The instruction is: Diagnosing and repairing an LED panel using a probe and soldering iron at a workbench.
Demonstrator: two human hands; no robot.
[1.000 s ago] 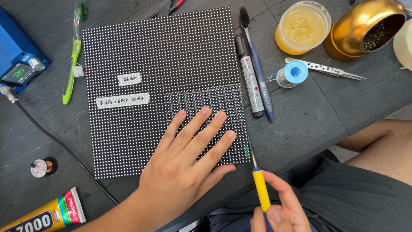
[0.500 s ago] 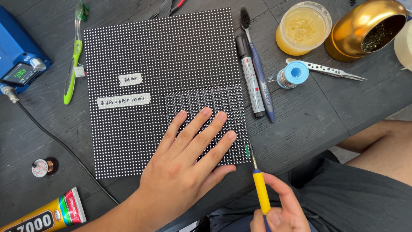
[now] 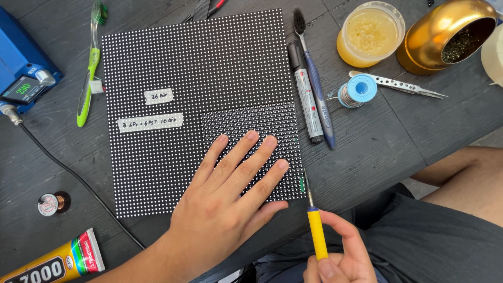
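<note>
Left hand (image 3: 225,199) flat, palm down, fingers (image 3: 238,157) spread and stretched up and to the right, thumb angled out along the lower edge. Left forearm running in from the bottom left. Right hand (image 3: 340,257) low at the bottom edge, only partly in view, fingers curled, index finger bent over the top, thumb pressed in from below in a pen-like pinch. Both hands close together, not touching. Bare knee off at the right.

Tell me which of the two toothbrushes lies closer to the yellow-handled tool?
The dark blue toothbrush, right of the dotted panel, beside the marker. The green toothbrush lies off the panel's left edge, much farther away.
</note>
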